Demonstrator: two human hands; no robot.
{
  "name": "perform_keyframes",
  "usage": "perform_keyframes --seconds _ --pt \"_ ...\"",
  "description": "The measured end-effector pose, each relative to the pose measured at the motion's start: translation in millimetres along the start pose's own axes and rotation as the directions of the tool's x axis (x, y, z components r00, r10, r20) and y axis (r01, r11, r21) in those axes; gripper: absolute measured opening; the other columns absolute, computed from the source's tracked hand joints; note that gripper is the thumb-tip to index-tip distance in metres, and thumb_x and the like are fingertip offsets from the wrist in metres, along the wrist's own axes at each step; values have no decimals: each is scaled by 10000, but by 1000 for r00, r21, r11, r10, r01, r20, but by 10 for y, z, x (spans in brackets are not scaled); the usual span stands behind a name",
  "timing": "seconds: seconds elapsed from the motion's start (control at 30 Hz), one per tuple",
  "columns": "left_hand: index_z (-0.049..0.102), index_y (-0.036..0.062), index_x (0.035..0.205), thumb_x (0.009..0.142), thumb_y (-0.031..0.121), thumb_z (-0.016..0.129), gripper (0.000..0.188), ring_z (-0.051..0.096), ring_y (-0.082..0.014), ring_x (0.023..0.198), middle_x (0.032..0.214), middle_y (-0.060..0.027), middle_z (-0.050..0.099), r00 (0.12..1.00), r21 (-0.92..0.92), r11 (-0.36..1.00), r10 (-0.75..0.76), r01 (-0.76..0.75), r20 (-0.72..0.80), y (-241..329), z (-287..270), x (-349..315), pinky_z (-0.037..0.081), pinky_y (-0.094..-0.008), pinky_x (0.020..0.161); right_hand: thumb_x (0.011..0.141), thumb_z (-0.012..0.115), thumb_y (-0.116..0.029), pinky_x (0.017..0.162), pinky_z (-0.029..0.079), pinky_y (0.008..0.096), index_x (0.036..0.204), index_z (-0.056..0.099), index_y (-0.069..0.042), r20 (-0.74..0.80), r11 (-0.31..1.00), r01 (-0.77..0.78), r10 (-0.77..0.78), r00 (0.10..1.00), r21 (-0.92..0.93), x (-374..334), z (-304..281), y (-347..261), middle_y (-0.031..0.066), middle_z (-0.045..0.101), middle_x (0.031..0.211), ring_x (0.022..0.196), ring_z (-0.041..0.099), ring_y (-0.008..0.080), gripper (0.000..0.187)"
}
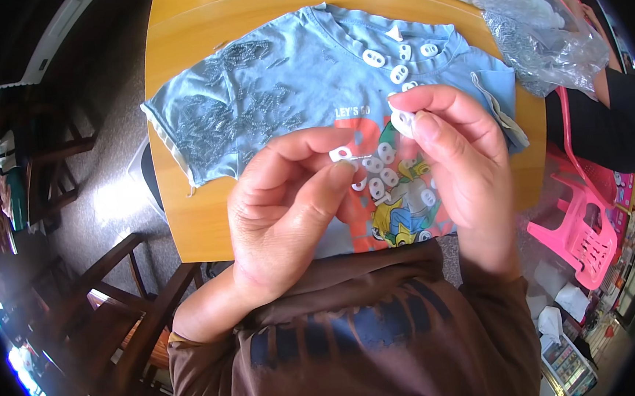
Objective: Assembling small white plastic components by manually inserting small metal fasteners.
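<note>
My left hand (282,215) fingers pinch white button (341,154) over blue T-shirt (280,90) — right hand (451,159) pinches another; loose buttons (378,175) left on shirt print, I judge work midway.

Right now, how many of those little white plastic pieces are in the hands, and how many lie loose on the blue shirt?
White pieces held in the left hand: 1
White pieces held in the right hand: 1
White pieces loose on the blue shirt, as far as visible: about 12
Total: about 14; the hands may hide more.
</note>
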State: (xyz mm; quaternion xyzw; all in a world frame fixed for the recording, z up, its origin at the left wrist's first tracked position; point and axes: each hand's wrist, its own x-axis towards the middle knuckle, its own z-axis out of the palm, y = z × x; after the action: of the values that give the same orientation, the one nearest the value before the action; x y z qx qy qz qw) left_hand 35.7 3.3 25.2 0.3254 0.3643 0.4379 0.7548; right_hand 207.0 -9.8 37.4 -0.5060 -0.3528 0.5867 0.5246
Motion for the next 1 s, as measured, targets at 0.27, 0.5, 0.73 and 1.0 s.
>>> perform_keyframes --seconds 0.27,0.5,0.73,1.0 --pt "518 -23 1026 855 -37 514 172 555 -85 619 836 -83 601 990 -15 1000 29 -27 140 -62 -41 25 466 -200 547 884 528 -62 669 422 183 1058 548 25 9 992 47 -49 999 116 -69 174 36 40 580 866 736 515 51 196" --pt "518 -18 996 854 -22 525 142 552 -74 617 825 -78 603 994 -22 1000 -5 8 107 -60 -24 35 465 -189 525 895 495 -39 611 431 189 1069 519 46 112 996 68 -75 991 65 -98 157 51 44 548 855 738 524 62 195" --pt "517 -13 992 852 -27 524 141 547 -68 617 822 -72 603 996 -23 1000 -3 5 91 -90 -33 37 469 -190 537 875 511 -9 675 429 197 1062 523 45 104 957 264 -252 962 -125 -67 143 107 67 534 925 787 522 77 194" --pt "514 -11 997 853 -29 523 145 547 -62 650 840 -68 603 995 -20 1000 13 -11 100 -112 -36 28 472 -193 571 813 572 21 647 444 237 988 581 19 96 826 375 -370 924 -422 -52 162 115 88 568 855 739 556 148 176"
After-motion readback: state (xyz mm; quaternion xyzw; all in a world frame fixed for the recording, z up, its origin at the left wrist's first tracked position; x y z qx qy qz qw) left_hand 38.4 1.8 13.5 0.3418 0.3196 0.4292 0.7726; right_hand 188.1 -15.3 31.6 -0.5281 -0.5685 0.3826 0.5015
